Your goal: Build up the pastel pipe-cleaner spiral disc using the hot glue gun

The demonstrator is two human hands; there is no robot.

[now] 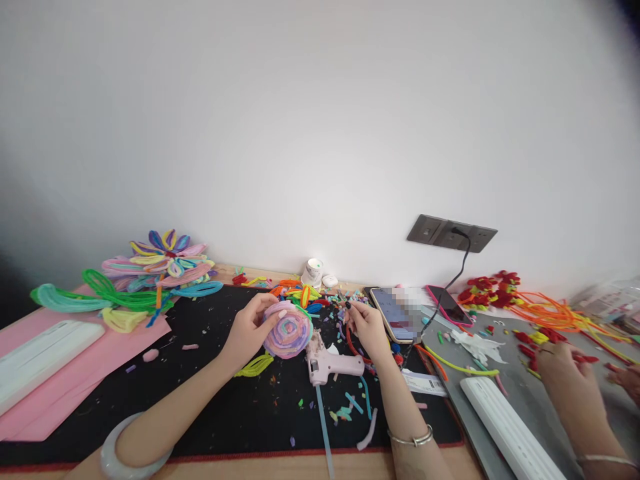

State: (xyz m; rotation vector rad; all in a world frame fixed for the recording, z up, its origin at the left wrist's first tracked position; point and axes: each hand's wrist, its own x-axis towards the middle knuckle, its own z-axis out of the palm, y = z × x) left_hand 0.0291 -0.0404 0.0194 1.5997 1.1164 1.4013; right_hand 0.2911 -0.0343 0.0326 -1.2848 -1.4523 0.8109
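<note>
My left hand (254, 327) is closed on the edge of a round spiral of fuzzy pastel pipe cleaners (289, 331), with green showing along its upper right side. My right hand (367, 327) is raised to the right of it, thumb and fingers pinched together. At those fingertips is a small dark spot; whether it is a held piece or a nail I cannot tell. Between and below my hands a pale pink glue gun (337, 367) lies on the black mat (215, 400), a long glue stick (324, 427) coming out of its back end.
Pipe-cleaner flowers (165, 260) stand at the left near a white case (45, 360) on pink sheets. Scraps litter the mat around a paper cup (313, 272). A phone (397, 317) and a power cord (457, 273) lie right. Further right, another person's hands (567, 377) work with red pieces.
</note>
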